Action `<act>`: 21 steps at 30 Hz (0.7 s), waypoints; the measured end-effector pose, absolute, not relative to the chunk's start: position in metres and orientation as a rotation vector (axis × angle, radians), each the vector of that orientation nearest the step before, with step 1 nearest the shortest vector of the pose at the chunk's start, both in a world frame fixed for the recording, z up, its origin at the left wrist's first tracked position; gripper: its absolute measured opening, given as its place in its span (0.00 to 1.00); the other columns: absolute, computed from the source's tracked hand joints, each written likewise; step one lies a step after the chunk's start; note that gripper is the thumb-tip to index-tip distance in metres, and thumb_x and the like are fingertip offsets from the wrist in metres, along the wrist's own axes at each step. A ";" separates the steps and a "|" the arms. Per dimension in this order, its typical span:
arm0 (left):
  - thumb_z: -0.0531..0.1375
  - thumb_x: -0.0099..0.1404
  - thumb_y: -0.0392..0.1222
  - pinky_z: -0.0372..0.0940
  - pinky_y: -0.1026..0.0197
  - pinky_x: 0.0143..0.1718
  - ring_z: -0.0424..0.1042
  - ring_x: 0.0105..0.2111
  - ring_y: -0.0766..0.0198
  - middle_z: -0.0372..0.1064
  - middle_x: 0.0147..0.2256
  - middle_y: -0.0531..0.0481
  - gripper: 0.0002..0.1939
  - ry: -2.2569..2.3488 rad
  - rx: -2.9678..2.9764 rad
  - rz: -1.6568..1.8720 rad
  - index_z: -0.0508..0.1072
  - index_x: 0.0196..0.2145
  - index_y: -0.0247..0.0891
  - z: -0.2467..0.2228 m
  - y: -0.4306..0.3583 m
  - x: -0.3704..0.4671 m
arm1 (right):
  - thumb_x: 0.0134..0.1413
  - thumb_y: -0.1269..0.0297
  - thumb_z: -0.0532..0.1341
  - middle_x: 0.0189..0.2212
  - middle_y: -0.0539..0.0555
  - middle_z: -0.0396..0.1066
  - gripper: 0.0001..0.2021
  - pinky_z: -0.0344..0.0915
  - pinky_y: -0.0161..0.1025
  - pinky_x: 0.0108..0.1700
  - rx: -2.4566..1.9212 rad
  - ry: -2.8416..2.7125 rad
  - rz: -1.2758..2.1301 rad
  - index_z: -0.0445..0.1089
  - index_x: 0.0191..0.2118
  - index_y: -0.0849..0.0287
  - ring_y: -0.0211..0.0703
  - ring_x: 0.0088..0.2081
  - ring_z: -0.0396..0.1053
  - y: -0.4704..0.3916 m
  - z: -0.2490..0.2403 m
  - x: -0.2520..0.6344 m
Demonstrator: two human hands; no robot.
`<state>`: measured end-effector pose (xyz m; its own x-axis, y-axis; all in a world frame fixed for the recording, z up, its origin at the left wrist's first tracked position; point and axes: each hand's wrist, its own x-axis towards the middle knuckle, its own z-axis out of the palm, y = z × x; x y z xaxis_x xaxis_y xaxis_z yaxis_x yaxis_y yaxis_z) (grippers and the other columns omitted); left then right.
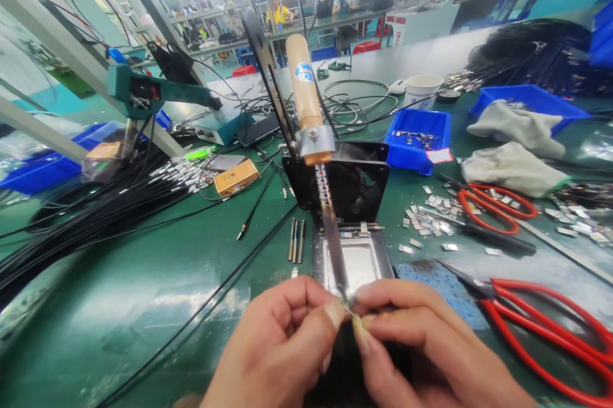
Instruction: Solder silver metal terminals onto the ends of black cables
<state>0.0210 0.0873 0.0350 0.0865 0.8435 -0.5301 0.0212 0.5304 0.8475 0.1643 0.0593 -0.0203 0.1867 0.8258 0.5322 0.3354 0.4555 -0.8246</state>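
Note:
A soldering iron (332, 223) with a wooden handle hangs tip-down in a metal holder in front of me. My left hand (287, 338) is closed in a pinch right at its tip. Facing it, my right hand (426, 338) pinches too, the fingertips almost meeting. Between them a short stretch of thin wire (349, 310) shows, close against the iron; its ends are hidden by my fingers. Under the iron lies a metal tray (371, 261) with a shiny, silvery surface, and a black fan (342, 181) stands behind it.
Red-handled scissors (541, 318) lie at right on a blue pad (426, 280). Beyond are small metal connectors (431, 223), another red-handled pair (498, 204), gloves (514, 168) and a blue bin (416, 162). Black cables (57, 229) crowd the left. People work in the background.

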 end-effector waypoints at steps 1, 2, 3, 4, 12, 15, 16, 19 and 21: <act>0.65 0.58 0.45 0.45 0.66 0.20 0.47 0.18 0.70 0.57 0.16 0.61 0.11 1.355 0.822 0.726 0.72 0.24 0.38 0.035 0.087 0.021 | 0.55 0.77 0.65 0.37 0.48 0.78 0.08 0.74 0.24 0.42 -1.108 -1.417 0.467 0.75 0.33 0.56 0.31 0.35 0.79 0.060 -0.020 0.167; 0.65 0.58 0.45 0.46 0.66 0.20 0.47 0.18 0.70 0.57 0.16 0.61 0.11 1.356 0.818 0.724 0.72 0.24 0.37 0.036 0.087 0.021 | 0.54 0.77 0.65 0.37 0.48 0.78 0.08 0.74 0.23 0.42 -1.095 -1.458 0.457 0.75 0.34 0.56 0.31 0.36 0.79 0.061 -0.020 0.169; 0.65 0.58 0.45 0.46 0.66 0.20 0.47 0.18 0.70 0.57 0.16 0.61 0.11 1.350 0.818 0.724 0.72 0.24 0.37 0.036 0.087 0.021 | 0.54 0.78 0.66 0.37 0.49 0.79 0.08 0.74 0.23 0.42 -1.079 -1.507 0.446 0.75 0.34 0.56 0.32 0.36 0.80 0.062 -0.020 0.172; 0.65 0.58 0.45 0.46 0.66 0.20 0.47 0.18 0.70 0.57 0.16 0.61 0.11 1.344 0.815 0.724 0.72 0.24 0.37 0.036 0.087 0.021 | 0.53 0.78 0.66 0.38 0.49 0.79 0.08 0.74 0.23 0.43 -1.066 -1.543 0.436 0.75 0.35 0.57 0.32 0.37 0.80 0.062 -0.020 0.173; 0.65 0.59 0.44 0.45 0.65 0.20 0.46 0.18 0.70 0.56 0.16 0.61 0.11 1.317 0.800 0.726 0.71 0.24 0.38 0.036 0.086 0.021 | 0.53 0.79 0.66 0.39 0.49 0.79 0.09 0.73 0.21 0.45 -1.058 -1.551 0.442 0.75 0.36 0.57 0.31 0.38 0.80 0.061 -0.022 0.176; 0.65 0.59 0.45 0.45 0.65 0.21 0.46 0.19 0.70 0.56 0.17 0.61 0.11 1.313 0.811 0.732 0.71 0.24 0.38 0.037 0.086 0.022 | 0.53 0.79 0.66 0.39 0.49 0.79 0.09 0.74 0.21 0.45 -1.063 -1.561 0.433 0.75 0.36 0.57 0.31 0.38 0.80 0.061 -0.021 0.179; 0.65 0.59 0.45 0.45 0.65 0.21 0.46 0.19 0.70 0.56 0.17 0.61 0.11 1.319 0.810 0.733 0.71 0.24 0.38 0.037 0.087 0.022 | 0.53 0.79 0.66 0.39 0.49 0.79 0.09 0.74 0.21 0.45 -1.062 -1.570 0.432 0.75 0.36 0.57 0.31 0.37 0.80 0.062 -0.021 0.179; 0.65 0.59 0.45 0.45 0.64 0.21 0.47 0.19 0.70 0.56 0.17 0.60 0.11 1.339 0.806 0.727 0.71 0.24 0.38 0.037 0.087 0.022 | 0.52 0.79 0.67 0.39 0.49 0.79 0.09 0.73 0.21 0.45 -1.065 -1.534 0.445 0.75 0.36 0.57 0.30 0.38 0.79 0.062 -0.020 0.175; 0.64 0.59 0.45 0.45 0.64 0.21 0.47 0.19 0.70 0.57 0.17 0.60 0.11 1.353 0.813 0.722 0.72 0.24 0.37 0.037 0.087 0.022 | 0.53 0.79 0.66 0.38 0.48 0.78 0.09 0.72 0.21 0.45 -1.088 -1.430 0.477 0.75 0.35 0.56 0.29 0.38 0.78 0.061 -0.021 0.170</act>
